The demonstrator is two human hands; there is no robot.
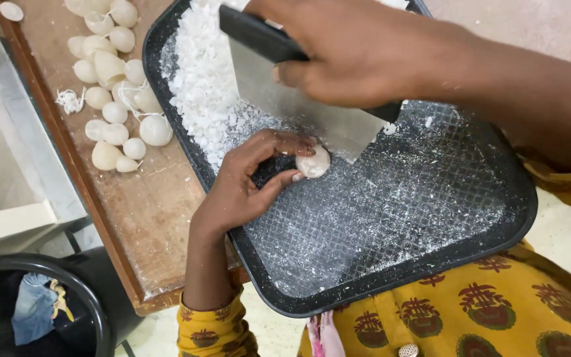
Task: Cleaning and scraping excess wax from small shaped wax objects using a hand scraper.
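Here, in the head view, one black rectangular tray with a cross-hatched floor (470,244) lies across the person's lap, and everything else sits relative to it. On the tray floor, near its middle, the left hand (246,185) pinches one small pale rounded piece (314,162) between thumb and fingertips, holding it down against the tray. Directly above that piece, the right hand (358,56) is clenched around the black handle of one flat steel scraper blade (299,106), whose lower edge stands just beside the piece, seemingly touching it. One heap of white chopped flakes (206,86) fills the tray's upper left corner, with finer white dust scattered over the rest of the floor. To the tray's left, partly under it, lies one brown wooden board (147,211). On that board rest roughly eighteen whole pale rounded pieces (117,99) in a loose cluster, though the top ones are cut off by the frame, so the count is inexact. Below the board, at the lower left, stands one black bin (94,317) with blue cloth inside.
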